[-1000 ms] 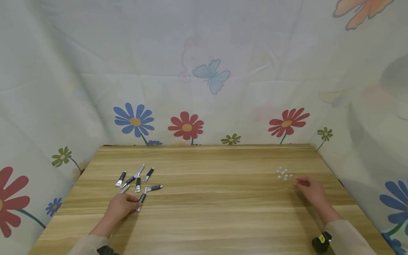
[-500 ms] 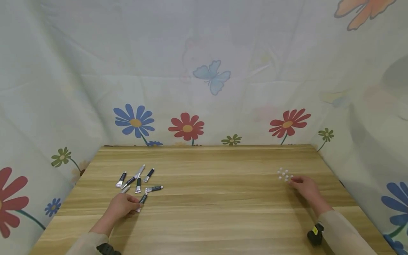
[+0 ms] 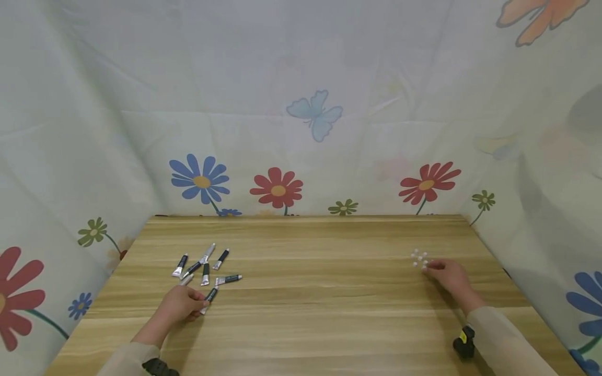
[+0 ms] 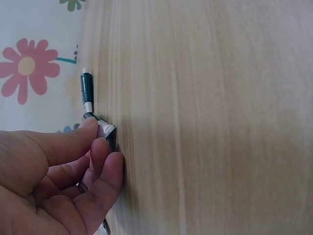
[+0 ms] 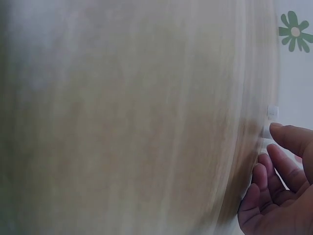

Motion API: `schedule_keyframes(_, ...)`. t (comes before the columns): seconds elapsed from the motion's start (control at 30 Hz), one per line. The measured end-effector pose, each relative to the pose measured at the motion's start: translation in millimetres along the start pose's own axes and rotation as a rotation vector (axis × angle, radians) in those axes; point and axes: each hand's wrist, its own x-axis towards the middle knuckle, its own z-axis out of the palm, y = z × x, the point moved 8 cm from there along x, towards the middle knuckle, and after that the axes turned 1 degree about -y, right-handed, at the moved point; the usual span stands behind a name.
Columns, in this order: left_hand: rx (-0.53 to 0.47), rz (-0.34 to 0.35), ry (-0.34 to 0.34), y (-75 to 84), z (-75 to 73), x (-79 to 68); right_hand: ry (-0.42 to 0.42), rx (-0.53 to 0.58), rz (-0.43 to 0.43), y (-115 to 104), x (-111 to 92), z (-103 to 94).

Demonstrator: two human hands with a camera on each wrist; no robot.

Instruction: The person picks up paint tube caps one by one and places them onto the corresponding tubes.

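Note:
In the head view, my left hand pinches a small dark paint tube between thumb and fingers near its silver end, low over the table. The left wrist view shows the silver crimped end poking out past the fingertips. Close by lies another dark tube, pointing right. At the right of the table, my right hand pinches a small white cap-like piece at the edge of a cluster of similar white pieces. The right wrist view has a white piece between thumb and index fingertip.
Several more dark and silver tubes lie in a loose group beyond the left hand. The wooden table runs back to a flower-printed cloth, which also hangs at both sides.
My right hand has moved left to the white pieces, and its fingertips have closed on one at the near edge. The left hand keeps its pinch on the paint tube, nearly still.

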Motion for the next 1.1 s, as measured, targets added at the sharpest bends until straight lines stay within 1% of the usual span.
schedule_keyframes(0.33,0.005,-0.014,-0.009,-3.8,-2.2,-0.4,-0.005,-0.025,0.026,-1,3,4.1)
schedule_keyframes(0.43,0.007,-0.019,-0.006,-3.9,-3.6,-0.6,0.002,-0.045,0.010,-1,5,4.4)
schedule_keyframes(0.53,-0.003,-0.005,-0.004,-3.1,-5.5,-1.1,0.009,-0.061,-0.008,-1,6,4.0)
schedule_keyframes(0.6,-0.011,0.018,-0.001,-1.7,-7.3,-1.7,0.010,-0.062,-0.009,0,6,3.9)
schedule_keyframes(0.7,-0.007,0.065,0.009,3.3,-11.3,-3.0,0.015,-0.062,-0.009,3,6,2.2)
schedule_keyframes(0.9,-0.013,0.100,0.001,14.2,-19.0,-2.9,0.011,-0.022,0.012,8,3,-7.6)
schedule_keyframes(1.0,-0.004,0.118,0.001,23.3,-24.9,-4.1,0.009,0.011,0.013,4,0,-16.2)
schedule_keyframes(1.03,0.008,0.129,0.008,26.7,-27.5,-4.5,0.012,0.016,0.007,1,-1,-19.6)
schedule_keyframes(1.1,-0.002,0.127,0.001,33.0,-31.3,-4.9,0.017,0.017,-0.016,-6,-3,-26.2)
